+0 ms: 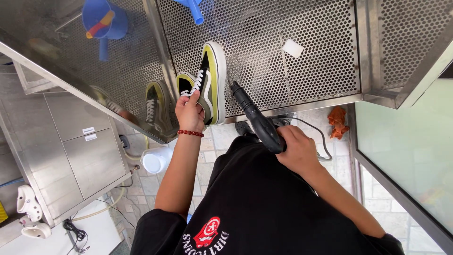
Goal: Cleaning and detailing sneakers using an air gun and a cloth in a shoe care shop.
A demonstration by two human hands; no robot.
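My left hand (189,112), with a red bead bracelet on the wrist, grips a black and olive sneaker (211,82) with white laces and a pale yellow sole. The shoe is held tilted on its side over the perforated steel sink floor (302,71). My right hand (296,150) is closed on the handle of a black spray gun (255,118). The gun's nozzle points at the sneaker's sole, a short way from it. The shoe is mirrored in the shiny sink wall on the left.
A white block (292,47) lies on the perforated floor. A blue scoop (104,21) hangs at upper left. A steel cabinet (75,151), a white container (155,159), white clogs (27,203) and an orange rag (338,122) are below on the tiled floor.
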